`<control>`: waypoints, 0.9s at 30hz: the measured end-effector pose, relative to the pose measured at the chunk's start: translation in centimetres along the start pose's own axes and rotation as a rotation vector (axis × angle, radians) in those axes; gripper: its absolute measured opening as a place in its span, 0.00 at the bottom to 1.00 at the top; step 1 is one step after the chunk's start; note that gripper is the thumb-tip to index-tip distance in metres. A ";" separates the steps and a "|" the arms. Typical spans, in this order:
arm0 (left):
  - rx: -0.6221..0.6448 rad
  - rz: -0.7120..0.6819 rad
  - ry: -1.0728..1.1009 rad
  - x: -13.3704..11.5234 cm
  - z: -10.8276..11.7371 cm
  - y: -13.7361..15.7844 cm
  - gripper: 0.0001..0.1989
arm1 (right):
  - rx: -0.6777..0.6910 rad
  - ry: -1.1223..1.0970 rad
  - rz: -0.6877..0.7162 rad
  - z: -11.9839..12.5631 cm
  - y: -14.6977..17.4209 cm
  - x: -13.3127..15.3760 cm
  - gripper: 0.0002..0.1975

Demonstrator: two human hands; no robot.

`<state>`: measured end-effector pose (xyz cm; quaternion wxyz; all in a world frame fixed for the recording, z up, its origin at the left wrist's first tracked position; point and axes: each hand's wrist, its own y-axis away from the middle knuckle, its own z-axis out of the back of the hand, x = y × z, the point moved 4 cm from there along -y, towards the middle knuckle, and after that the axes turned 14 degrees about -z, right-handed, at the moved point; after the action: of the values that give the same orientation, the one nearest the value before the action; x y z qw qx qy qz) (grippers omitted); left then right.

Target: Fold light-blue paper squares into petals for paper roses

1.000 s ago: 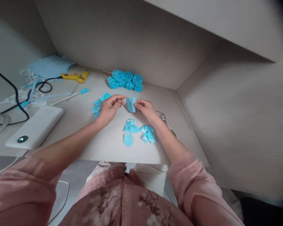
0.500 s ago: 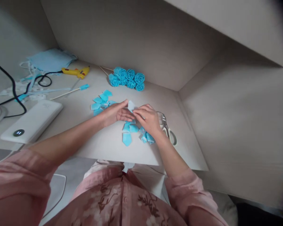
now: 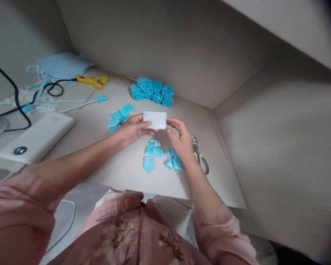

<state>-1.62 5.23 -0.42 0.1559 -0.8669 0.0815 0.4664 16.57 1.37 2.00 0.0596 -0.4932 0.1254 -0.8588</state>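
Note:
A small white rectangular piece of thin cloth-like material is held flat above the table by my left hand, thumb on its face and fingers behind. My right hand is at the right edge of this piece, thumb and fingers curved with a gap between them. Whether a fingertip touches the edge I cannot tell. Beneath the hands lie several cut blue pieces with pointed ends. A small heap of blue pieces sits by my right wrist, and more blue petal-shaped pieces lie beyond my left hand.
Scissors lie right of my right wrist. Blue rolled roses on sticks rest at the back. A yellow glue gun, stacked blue masks, a blue-tipped stick and a white power bank are leftward. Walls enclose the table.
The small light piece, earlier seen narrow and upright between both hands, now appears spread out as a white rectangle. My right hand's fingers have moved apart. The view has shifted slightly.

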 end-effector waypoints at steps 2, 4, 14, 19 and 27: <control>0.020 0.011 -0.004 0.0 -0.1 0.1 0.13 | 0.002 0.032 0.009 -0.3 0.1 0.2 0.12; 0.040 0.017 -0.007 0.1 -0.3 0.2 0.14 | 0.001 0.061 0.036 -0.4 0.2 0.4 0.09; 0.069 -0.009 -0.037 0.1 -0.5 0.4 0.15 | -0.074 0.035 -0.031 -0.2 0.3 0.5 0.05; 0.082 -0.044 -0.091 -0.4 -0.9 0.5 0.22 | -0.084 -0.024 -0.090 -0.2 0.1 0.1 0.06; 0.101 -0.098 -0.256 -0.2 -0.8 0.4 0.31 | -0.077 -0.039 -0.109 -0.4 0.1 0.0 0.06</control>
<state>-1.26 4.56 0.09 0.2311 -0.7943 0.0417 0.5603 16.24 1.35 1.77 -0.0038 -0.5177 0.1301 -0.8456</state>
